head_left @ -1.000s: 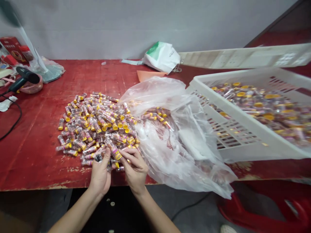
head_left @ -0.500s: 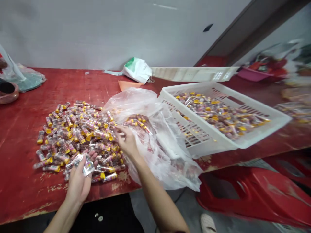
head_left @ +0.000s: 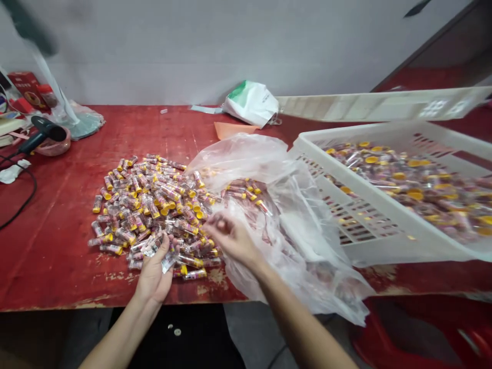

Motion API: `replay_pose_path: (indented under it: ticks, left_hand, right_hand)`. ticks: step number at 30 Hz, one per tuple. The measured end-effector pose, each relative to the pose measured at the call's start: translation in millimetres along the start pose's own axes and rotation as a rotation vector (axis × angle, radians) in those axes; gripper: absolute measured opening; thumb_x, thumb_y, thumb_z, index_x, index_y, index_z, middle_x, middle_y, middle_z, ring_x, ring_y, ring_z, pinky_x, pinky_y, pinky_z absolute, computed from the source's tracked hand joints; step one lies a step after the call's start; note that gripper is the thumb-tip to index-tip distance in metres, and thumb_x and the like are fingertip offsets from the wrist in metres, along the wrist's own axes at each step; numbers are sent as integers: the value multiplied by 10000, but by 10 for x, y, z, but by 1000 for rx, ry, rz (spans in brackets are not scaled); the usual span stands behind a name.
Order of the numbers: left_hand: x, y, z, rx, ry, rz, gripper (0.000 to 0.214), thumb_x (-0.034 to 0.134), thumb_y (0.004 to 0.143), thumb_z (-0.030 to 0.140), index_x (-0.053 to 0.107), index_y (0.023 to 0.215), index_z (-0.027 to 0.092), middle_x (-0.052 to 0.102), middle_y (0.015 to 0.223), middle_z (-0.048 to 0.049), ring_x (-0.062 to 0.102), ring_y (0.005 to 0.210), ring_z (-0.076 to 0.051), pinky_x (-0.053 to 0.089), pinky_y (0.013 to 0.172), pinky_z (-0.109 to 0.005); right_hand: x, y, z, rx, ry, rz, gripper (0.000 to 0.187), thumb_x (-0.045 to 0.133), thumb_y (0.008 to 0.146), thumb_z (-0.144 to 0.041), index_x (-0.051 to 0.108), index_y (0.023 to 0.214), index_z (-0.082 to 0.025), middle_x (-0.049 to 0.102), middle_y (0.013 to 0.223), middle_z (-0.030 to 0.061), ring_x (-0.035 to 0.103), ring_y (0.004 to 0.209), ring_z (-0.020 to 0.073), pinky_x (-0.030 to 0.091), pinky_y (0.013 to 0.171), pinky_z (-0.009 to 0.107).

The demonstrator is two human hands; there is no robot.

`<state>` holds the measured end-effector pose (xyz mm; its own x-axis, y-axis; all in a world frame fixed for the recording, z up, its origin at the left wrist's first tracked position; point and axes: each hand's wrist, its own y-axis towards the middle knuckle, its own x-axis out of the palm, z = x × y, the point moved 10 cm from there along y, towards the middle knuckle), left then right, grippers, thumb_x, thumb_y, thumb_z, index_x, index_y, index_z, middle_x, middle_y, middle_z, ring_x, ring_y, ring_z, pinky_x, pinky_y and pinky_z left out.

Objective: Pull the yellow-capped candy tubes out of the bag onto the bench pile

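My left hand (head_left: 157, 274) is palm up at the near side of the pile, its thumb pressed over small shiny silver-white printed packets (head_left: 168, 261). Under and beyond it lies a heap of small clear tubes (head_left: 154, 197) with yellow caps and pinkish printed wraps. My right hand (head_left: 234, 238) is at the heap's right edge, fingers curled together; whatever is in them is too blurred to tell. Just right of that hand, a translucent plastic bag (head_left: 307, 241) lies open on its side, with several more tubes (head_left: 246, 189) at its mouth.
A white slotted crate (head_left: 365, 241) full of similar tubes stands on the red table (head_left: 49, 246) to the right. A white-green bag (head_left: 251, 102) and an orange scoop-like piece (head_left: 234, 130) lie behind. At left are a lamp base (head_left: 82, 123) and a hair dryer (head_left: 44, 134).
The view has swung left, so the heap, bag and crate appear farther right. My right hand has drawn slightly nearer and its fingers have curled in. My left hand still holds the packets.
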<state>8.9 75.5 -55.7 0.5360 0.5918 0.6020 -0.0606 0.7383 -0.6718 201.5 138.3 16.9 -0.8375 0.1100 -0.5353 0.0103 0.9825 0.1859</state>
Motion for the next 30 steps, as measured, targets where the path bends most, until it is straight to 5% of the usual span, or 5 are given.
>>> replay_pose_path:
  ticks: [4,9,12,17,30]
  left_hand:
    - [53,-55,-12,70,-19,-36,136,720,756,2,710,830,115,743,770,-49,704,720,-127,574,771,-228]
    - [16,-155,216,276,29,-80,306,805,676,38,718,940,166,758,884,-28,713,834,-149,550,830,-255]
    - [-92,-136,295,284,34,-15,287,816,677,68,712,929,159,755,901,-35,710,803,-149,556,788,-256]
    - [-140,-93,283,167,-26,6,238,739,783,103,688,1011,151,744,869,-56,705,789,-151,567,797,-281]
    - [-92,-296,116,143,23,-60,238,754,780,133,697,1006,183,751,969,-33,701,882,-155,558,815,-278]
  right_hand:
    - [568,-467,-285,72,544,-30,232,764,768,-402,678,857,-206,618,727,-10,575,665,151,464,633,271]
    - [742,-481,-308,130,621,-20,224,665,855,-403,648,783,-191,486,613,-46,459,553,109,411,544,227]
    - [674,-548,-317,135,592,-26,199,646,879,-382,633,968,-205,530,738,-24,511,640,123,456,592,225]
    - [544,-810,-580,-148,294,-94,430,505,953,-180,495,1375,-262,515,1169,89,555,1048,193,477,962,343]
    - [173,-1058,-811,-432,25,192,491,655,856,-38,599,1299,-243,584,1044,83,644,895,168,570,759,278]
